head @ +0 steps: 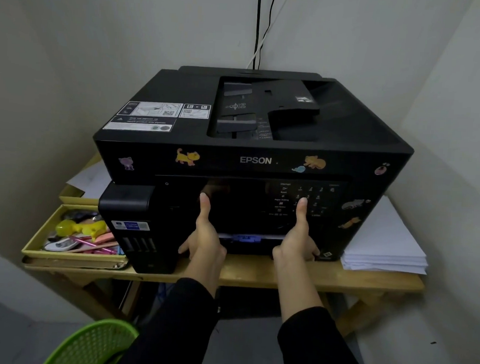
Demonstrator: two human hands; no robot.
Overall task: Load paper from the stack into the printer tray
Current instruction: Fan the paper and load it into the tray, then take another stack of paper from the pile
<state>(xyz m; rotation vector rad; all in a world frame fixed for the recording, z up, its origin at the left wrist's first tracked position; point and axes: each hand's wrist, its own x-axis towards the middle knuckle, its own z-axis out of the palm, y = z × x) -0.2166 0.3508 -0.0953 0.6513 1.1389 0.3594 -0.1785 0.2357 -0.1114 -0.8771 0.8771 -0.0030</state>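
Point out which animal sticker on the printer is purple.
The purple sticker at the far left of the front of the printer, beside the yellow cat sticker; none of the others is purple.

Dim, soft overhead light. The black printer (263, 148) sinks into shadow in front; wide-angle distortion bends the frame edges.
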